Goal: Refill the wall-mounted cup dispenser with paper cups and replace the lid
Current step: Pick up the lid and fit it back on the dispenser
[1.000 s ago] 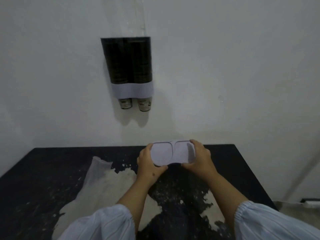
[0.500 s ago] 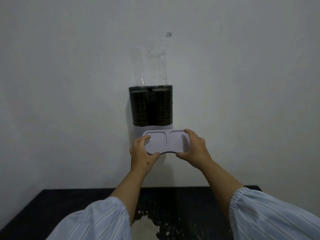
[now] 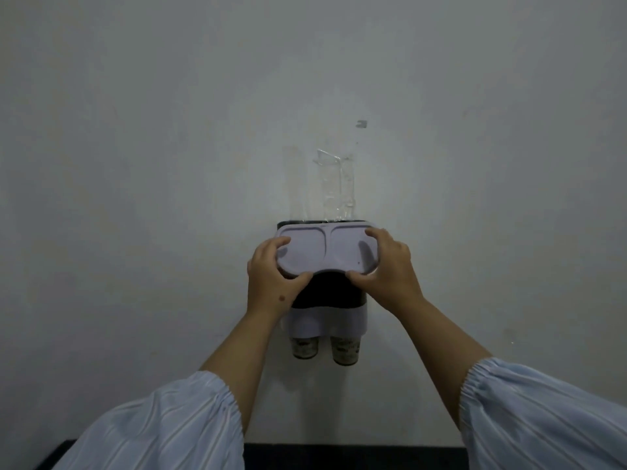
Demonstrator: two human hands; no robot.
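Standing behind the person, going L to R: striped pale-blue left sleeve (image 3: 163, 425) low in view, bare forearm rising to the left hand (image 3: 271, 279), which grips the L end of the lid (image 3: 325, 249) w/ thumb under its front edge & fingers curled over the top. Lid is pale lilac w/ two shallow hollows, tilted toward us, its back edge at the top of the cup dispenser (image 3: 327, 296) on the wall (image 3: 135, 164); can't tell if it's seated. Two paper cups (image 3: 344, 349) poke out below the dispenser's pale band. Right hand (image 3: 390, 266) clasps the lid's R end likewise. Right sleeve (image 3: 543, 412) at far R. Dark table (image 3: 339, 457) edge along the bottom.
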